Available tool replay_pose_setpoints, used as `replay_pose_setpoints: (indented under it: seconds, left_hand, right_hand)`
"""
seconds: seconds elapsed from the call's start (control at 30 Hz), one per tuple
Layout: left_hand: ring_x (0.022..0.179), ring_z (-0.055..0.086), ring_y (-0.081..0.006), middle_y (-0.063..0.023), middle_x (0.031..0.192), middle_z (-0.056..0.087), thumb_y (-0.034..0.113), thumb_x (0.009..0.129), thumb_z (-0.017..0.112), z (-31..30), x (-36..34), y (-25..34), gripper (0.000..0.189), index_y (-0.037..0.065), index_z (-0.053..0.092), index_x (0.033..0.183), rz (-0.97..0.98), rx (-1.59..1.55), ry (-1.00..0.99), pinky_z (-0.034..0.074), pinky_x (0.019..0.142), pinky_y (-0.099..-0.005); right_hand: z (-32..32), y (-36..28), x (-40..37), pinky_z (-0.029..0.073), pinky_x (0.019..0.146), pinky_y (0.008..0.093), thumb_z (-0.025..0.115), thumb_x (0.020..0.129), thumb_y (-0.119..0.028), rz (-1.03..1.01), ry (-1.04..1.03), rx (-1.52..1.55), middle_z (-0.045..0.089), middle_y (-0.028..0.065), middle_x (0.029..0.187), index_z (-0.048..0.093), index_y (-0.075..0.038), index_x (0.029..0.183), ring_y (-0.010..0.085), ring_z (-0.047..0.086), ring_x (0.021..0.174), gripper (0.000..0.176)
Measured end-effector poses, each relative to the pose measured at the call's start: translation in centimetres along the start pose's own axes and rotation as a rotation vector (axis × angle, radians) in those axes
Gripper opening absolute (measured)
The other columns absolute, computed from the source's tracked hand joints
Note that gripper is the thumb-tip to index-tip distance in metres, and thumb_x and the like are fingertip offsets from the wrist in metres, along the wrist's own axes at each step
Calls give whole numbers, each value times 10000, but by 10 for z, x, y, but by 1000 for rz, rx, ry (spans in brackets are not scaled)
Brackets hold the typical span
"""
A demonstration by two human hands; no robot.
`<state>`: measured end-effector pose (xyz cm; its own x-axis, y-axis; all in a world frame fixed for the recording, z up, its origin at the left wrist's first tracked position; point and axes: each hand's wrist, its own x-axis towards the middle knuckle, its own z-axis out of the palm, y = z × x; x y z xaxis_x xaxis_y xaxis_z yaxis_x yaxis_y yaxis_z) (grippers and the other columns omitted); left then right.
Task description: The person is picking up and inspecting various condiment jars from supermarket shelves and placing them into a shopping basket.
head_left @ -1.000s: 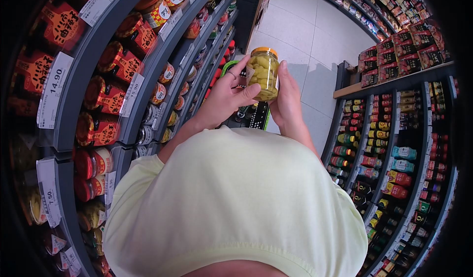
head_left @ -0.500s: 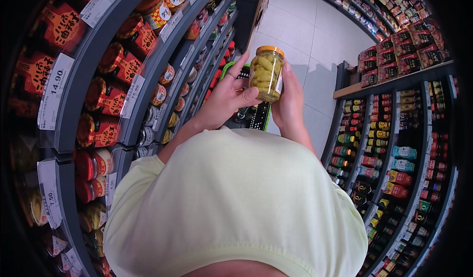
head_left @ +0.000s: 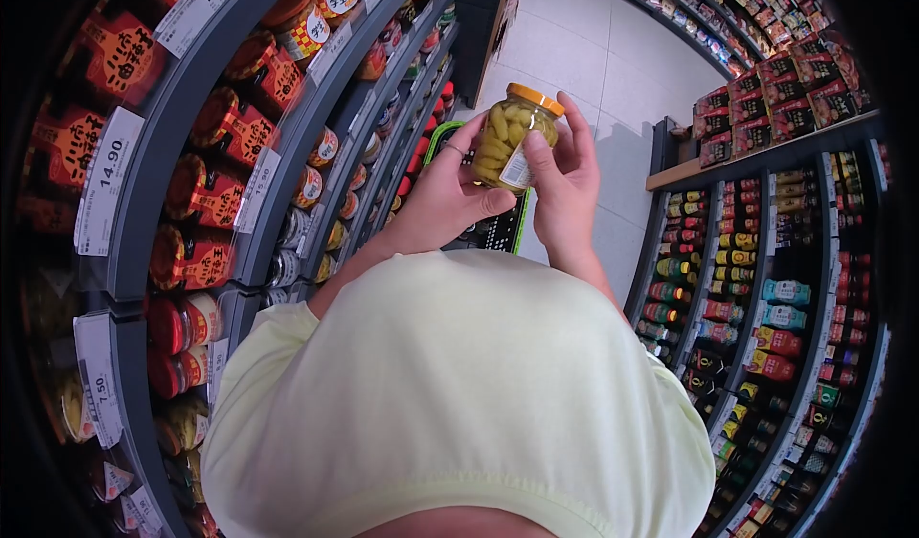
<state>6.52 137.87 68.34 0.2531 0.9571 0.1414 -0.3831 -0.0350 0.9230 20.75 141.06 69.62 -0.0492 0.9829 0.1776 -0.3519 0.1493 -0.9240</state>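
Note:
A glass jar of green pickled peppers (head_left: 498, 140) with an orange lid is held up in front of my chest, tilted a little. My left hand (head_left: 436, 198) cups its left side and lower part, thumb below the jar. Around its right side curls my right hand (head_left: 563, 179), the thumb pressed on the glass by a white label (head_left: 518, 169) with a barcode. Behind and below the jar, partly hidden by my hands, is a black shopping basket with a green rim (head_left: 443, 134).
Close on my left, shelves hold red-labelled sauce jars (head_left: 218, 189) and price tags (head_left: 103, 176). Shelves of bottles and packets (head_left: 785, 294) line the right. Red packages (head_left: 795, 93) sit on a wooden-edged display at upper right. Pale floor tiles (head_left: 560, 31) run ahead.
The jar has turned so that its white label faces me, and it has shifted slightly left. My right thumb has moved onto the jar's front.

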Motion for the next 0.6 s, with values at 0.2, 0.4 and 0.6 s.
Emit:
replay_pose_setpoints:
  seconds: [0.2, 0.4, 0.6]
  left_hand:
    - [1159, 505, -174, -112, 1300, 445, 197, 799, 750, -3, 2, -7, 839, -24, 217, 1409, 52, 62, 115, 449, 964, -306]
    - [1155, 526, -201, -121, 1267, 481, 235, 894, 627, -3, -6, -4, 645, -17, 279, 1376, -81, -315, -4, 483, 954, -371]
    - [1063, 599, -249, -134, 1210, 538, 381, 947, 505, -7, -7, -10, 561, 13, 355, 1343, -141, -543, -86, 549, 871, -402]
  right_hand:
    - [0, -9, -5, 397, 970, 311, 633, 878, -97, -87, -92, -187, 559, 145, 1189, 376, -2, 1362, 188, 535, 1100, 556]
    - [-5, -10, -3, 390, 962, 291, 514, 952, -177, -14, -75, -74, 566, 102, 1162, 408, -28, 1360, 152, 515, 1082, 447]
    - [0, -16, -5, 406, 913, 272, 464, 977, -205, 41, -138, -19, 576, 96, 1139, 380, -53, 1398, 130, 510, 1041, 454]
